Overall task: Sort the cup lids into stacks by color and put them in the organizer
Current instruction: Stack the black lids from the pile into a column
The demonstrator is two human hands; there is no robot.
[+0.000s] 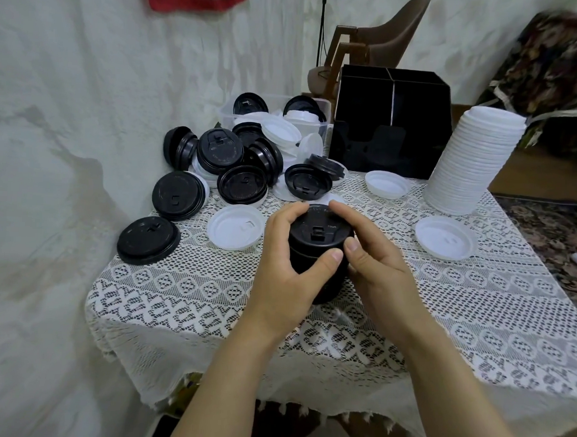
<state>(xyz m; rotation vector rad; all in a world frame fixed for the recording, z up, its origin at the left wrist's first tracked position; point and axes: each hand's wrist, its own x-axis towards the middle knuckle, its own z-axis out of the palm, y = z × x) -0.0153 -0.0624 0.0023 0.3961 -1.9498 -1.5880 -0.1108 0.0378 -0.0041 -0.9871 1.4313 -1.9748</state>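
Head view: both hands are closed around one short stack of black lids [319,226] in the middle of the table. The left hand [287,272] holds it from the left, with the thumb on the near wall and the fingers curled over the far left rim. The right hand [375,270] holds it from the right, with the thumb beside the left thumb and the forefinger bent over the far edge of the top lid. The stack stands upright on the lace tablecloth [473,309], so its long axis is vertical and the drinking tab on top faces up.

From this grip the black organizer [392,124] lies behind and a little to the right, well apart, and its open compartments face the person. The right hand is the nearer one to it. The loose black lids [232,160] lie behind and to the left, so they are nearer to the left hand. Among them are some white lids and a clear container [225,113].

I judge the black stack is not complete, because many black lids remain loose. The next reach should probably go left for another lid.

A single white lid [236,228] lies just beside the left hand. The tall white stack [472,159] stands at the right, leaning slightly, near the organizer. Both forearms come in from the near edge, converging on the stack.
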